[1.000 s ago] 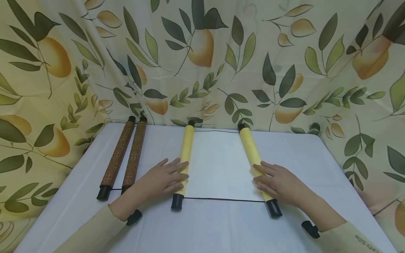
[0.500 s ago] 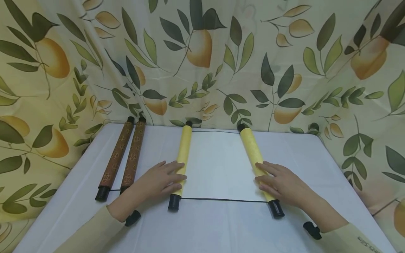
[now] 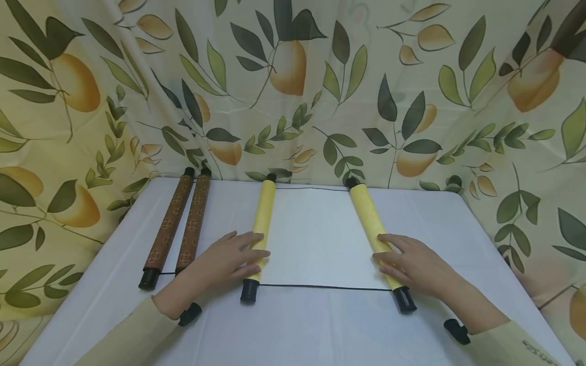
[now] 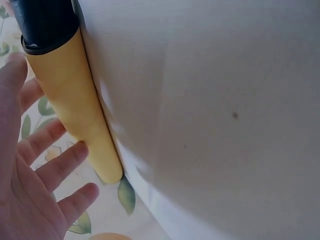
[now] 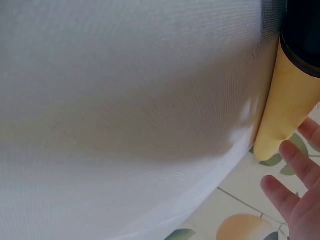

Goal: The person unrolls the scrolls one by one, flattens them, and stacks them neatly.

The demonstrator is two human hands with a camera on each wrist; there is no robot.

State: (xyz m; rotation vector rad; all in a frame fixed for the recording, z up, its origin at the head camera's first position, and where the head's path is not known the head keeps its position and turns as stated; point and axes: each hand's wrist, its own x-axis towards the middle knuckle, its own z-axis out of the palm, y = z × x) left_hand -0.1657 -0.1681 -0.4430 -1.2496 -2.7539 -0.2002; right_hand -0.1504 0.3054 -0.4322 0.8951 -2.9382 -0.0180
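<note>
Head view shows the left hand and right hand laid flat, fingers extended, on the yellow scroll's two rollers mid-table; roll both outward evenly, keeping the sheet taut.

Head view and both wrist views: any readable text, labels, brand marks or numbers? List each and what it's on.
Right sleeve: a short dark printed mark near the cuff, too small and blurred to read.
Brown scroll: a repeating round pattern only, no lettering.
Yellow scroll, left roller, right roller and the white sheet between them: blank.
Leaf-and-fruit backdrop: print only, no words.
Both wrist views: nothing legible.
</note>
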